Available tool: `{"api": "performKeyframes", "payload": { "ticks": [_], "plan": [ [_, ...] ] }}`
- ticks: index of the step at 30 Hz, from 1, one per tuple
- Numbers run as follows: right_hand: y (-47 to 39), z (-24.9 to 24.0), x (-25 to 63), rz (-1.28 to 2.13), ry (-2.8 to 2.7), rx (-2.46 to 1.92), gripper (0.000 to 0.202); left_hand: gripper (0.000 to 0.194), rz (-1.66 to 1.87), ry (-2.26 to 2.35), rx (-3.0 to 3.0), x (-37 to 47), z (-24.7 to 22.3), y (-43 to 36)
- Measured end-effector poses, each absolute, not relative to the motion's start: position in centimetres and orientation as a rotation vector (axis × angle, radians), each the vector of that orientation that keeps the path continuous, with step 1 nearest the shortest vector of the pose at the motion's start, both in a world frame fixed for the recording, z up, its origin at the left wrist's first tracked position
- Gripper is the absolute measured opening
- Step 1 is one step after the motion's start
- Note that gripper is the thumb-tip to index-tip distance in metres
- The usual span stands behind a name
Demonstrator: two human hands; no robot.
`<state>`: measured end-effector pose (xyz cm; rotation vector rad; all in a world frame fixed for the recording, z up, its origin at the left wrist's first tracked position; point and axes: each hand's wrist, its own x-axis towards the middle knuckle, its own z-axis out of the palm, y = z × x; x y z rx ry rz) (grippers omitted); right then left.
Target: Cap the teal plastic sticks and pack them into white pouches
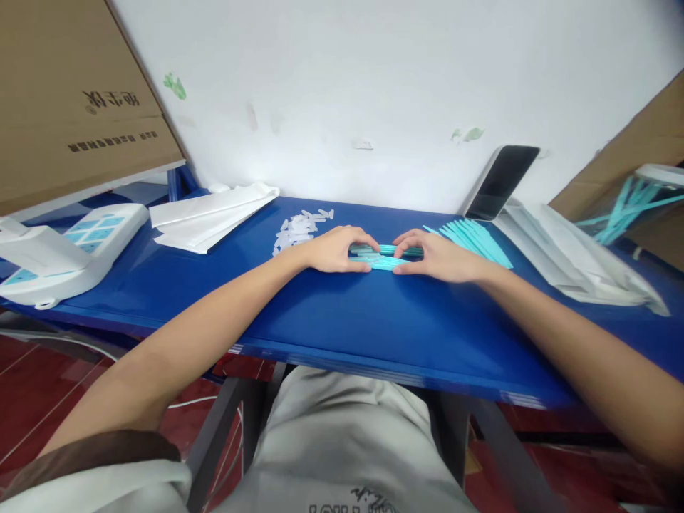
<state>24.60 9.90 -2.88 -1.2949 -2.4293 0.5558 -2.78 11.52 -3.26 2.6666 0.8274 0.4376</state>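
Observation:
Near the middle of the blue table [342,320], my left hand [339,249] and my right hand [435,256] face each other across a bunch of thin teal sticks [387,263]. Thumb and fingers of each hand curl around one end of the bunch, with some sticks in front and some behind. Fingers hide the ends. To the right of my right hand lies a fanned pile of similar teal sticks [475,241]. Beyond my left forearm is a scatter of small translucent white pieces [300,229]; their exact kind cannot be made out.
Folded white paper [214,214] and a white device with blue keys [80,249] are on the left. A phone [502,182] leans against the wall behind. White plastic bags [574,256] and a clear container with teal sticks [635,203] are on the right. Cardboard [80,107] stands left.

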Motion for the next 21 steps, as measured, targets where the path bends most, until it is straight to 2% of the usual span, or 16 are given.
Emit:
{"api": "performKeyframes", "payload": {
  "ticks": [7,12,21],
  "plan": [
    [9.4,-2.8,24.4,0.444,-2.461,-1.155,0.028,0.06,0.466,0.792,2.593,-2.7,-2.9,11.2],
    [9.1,-2.7,24.3,0.291,-2.533,-1.204,0.033,0.063,0.491,0.787,2.544,-2.7,-3.1,11.4],
    [9.3,-2.9,24.5,0.283,-2.525,-1.128,0.032,0.07,0.378,0.877,2.758,-2.4,-4.3,11.6]
  ]
}}
